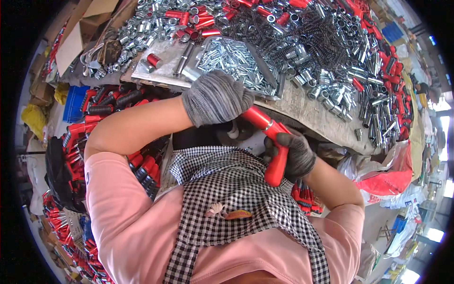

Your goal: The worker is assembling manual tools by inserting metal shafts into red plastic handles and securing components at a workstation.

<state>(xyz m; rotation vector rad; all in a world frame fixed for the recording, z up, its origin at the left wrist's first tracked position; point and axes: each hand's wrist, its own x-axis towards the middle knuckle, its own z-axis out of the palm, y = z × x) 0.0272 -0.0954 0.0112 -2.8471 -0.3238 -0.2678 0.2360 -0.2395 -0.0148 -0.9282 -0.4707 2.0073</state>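
Note:
A red pistol-grip tool (256, 117) is held slantwise in front of my apron, with a silver ring round its barrel and a smooth red handle pointing down. My right hand (298, 155), in a grey knit glove, is wrapped round the part where handle and barrel meet. My left hand (216, 98), gloved the same way, makes a fist at the barrel's upper end and hides that end. Just beyond the left hand lies a metal tray (278, 90) heaped with small silver pins (229, 61).
Dark springs (326, 40), silver sleeves (333, 97) and red tubes (204, 21) pile over the bench (302, 120). A red cap (153, 59) lies left of the tray. Red-handled tools (101, 106) fill the space at my left, near a blue crate (75, 104). Plastic sacks (388, 170) stand right.

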